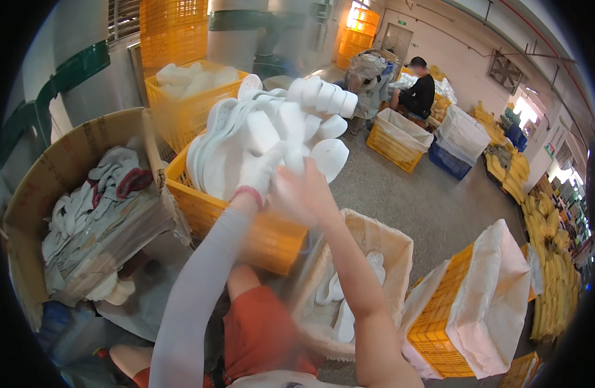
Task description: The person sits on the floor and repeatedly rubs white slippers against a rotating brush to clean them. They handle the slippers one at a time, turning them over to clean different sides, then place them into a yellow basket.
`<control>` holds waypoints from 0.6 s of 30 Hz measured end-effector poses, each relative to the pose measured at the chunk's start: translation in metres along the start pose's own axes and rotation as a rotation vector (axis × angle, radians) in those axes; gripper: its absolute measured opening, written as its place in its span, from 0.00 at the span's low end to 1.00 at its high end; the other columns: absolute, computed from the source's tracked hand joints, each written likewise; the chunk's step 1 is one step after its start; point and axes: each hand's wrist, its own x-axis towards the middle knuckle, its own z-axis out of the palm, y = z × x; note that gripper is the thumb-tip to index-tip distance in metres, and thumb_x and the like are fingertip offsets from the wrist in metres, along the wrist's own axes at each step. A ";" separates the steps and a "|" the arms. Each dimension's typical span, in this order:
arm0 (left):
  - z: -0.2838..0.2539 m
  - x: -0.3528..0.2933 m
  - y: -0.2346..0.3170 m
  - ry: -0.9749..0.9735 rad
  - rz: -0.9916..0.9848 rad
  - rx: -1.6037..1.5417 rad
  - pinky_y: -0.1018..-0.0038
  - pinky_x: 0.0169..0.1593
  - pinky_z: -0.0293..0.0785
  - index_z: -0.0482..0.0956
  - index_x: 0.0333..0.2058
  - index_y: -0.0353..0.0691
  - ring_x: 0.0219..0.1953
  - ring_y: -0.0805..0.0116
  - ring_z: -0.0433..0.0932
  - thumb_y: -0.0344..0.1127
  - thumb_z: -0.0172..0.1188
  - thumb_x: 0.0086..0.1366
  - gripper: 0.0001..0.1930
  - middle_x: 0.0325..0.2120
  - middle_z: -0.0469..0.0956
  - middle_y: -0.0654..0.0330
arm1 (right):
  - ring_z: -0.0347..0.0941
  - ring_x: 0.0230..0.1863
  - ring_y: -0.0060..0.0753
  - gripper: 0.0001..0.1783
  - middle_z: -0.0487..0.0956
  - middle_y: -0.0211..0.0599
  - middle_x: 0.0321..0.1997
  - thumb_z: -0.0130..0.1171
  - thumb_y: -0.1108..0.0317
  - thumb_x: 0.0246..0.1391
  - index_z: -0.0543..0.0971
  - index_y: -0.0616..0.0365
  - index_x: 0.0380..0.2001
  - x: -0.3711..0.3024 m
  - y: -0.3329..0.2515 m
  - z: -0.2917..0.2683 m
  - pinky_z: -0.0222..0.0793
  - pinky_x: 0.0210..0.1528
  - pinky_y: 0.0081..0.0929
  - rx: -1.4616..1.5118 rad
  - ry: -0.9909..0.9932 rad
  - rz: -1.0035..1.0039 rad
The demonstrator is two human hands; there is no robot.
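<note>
Grey floor (462,207), smooth rounded footwear (262,129), cloth-gloved left fingers (270,160), bare right fingers (309,173), openness and hold unclear

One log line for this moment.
left hand: gloved, at white footwear pieces | right hand: blurred, beside left, grip unclear | orange crate: heaped with pieces | lined bin: more inside

White shoe pile (260,123): molded-looking, heaped above rim of yellow crate (200,210).
Left stack (210,152): several nested side by side, standing on edge, curved rims showing.
Top row (321,96): rounded ends packed close, running toward the right.
Right-side piece (329,159): smooth oval face showing, tilted, at the pile's outer edge.
Near-side piece (293,156): white, motion-blurred, partly covered; exact shape unclear.
</note>
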 end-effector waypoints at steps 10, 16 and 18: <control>0.005 0.014 0.027 -0.148 0.135 0.748 0.61 0.55 0.78 0.75 0.59 0.33 0.50 0.53 0.83 0.57 0.62 0.68 0.34 0.52 0.81 0.53 | 0.76 0.40 0.21 0.12 0.84 0.31 0.42 0.66 0.67 0.61 0.86 0.66 0.42 0.017 0.016 -0.082 0.71 0.43 0.23 0.131 0.214 -0.376; 0.000 0.015 0.001 -0.217 0.663 1.357 0.68 0.59 0.73 0.77 0.60 0.41 0.56 0.58 0.78 0.51 0.58 0.69 0.26 0.56 0.78 0.53 | 0.78 0.56 0.42 0.18 0.85 0.40 0.51 0.65 0.84 0.47 0.86 0.64 0.44 -0.040 -0.021 -0.097 0.74 0.57 0.35 -0.461 0.474 -0.946; -0.010 0.005 -0.009 -0.165 0.939 1.276 0.70 0.60 0.72 0.76 0.61 0.43 0.57 0.60 0.77 0.49 0.57 0.70 0.26 0.58 0.77 0.54 | 0.78 0.58 0.43 0.17 0.86 0.39 0.49 0.63 0.86 0.45 0.87 0.66 0.40 -0.051 -0.029 -0.094 0.76 0.57 0.36 -0.537 0.562 -1.078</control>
